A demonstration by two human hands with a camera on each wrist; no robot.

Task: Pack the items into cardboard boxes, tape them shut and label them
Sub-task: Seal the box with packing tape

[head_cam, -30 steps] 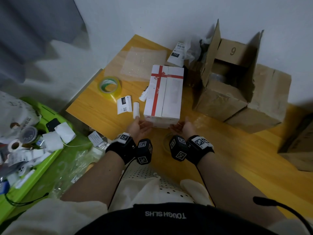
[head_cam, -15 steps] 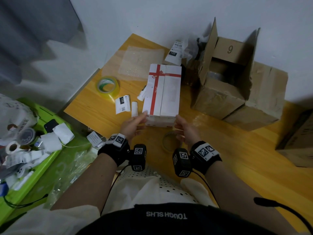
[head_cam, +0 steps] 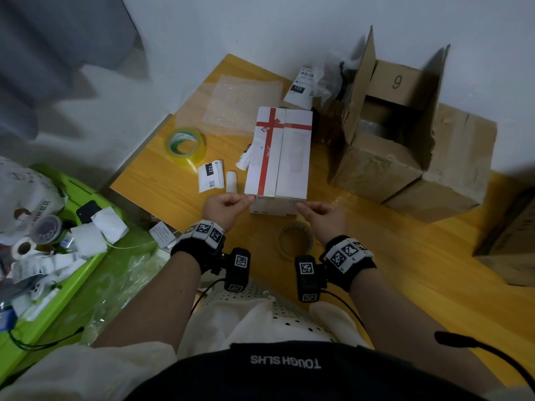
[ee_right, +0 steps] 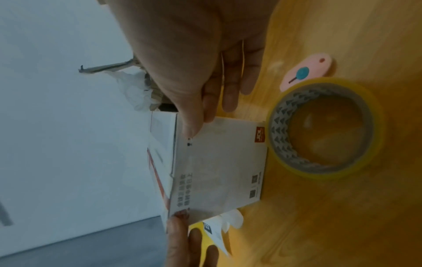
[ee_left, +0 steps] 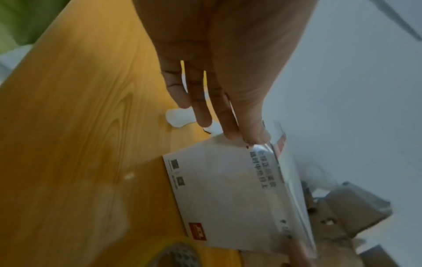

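White box (head_cam: 279,157), flaps closed, lying mid-table (head_cam: 405,270). Left hand (head_cam: 224,208) and right hand (head_cam: 320,215) touch its near top corners with nearly straight fingertips, gripping nothing. Near tape roll (head_cam: 295,240) lies at the near edge, second roll (head_cam: 185,144) toward the left edge. Judged: packed; near end apparently untaped, label (head_cam: 211,176) unapplied. Carton (head_cam: 385,146) at the far edge stands open.

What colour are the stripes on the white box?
Red. The stripes cross like a ribbon on the white box; the head view shows it best.
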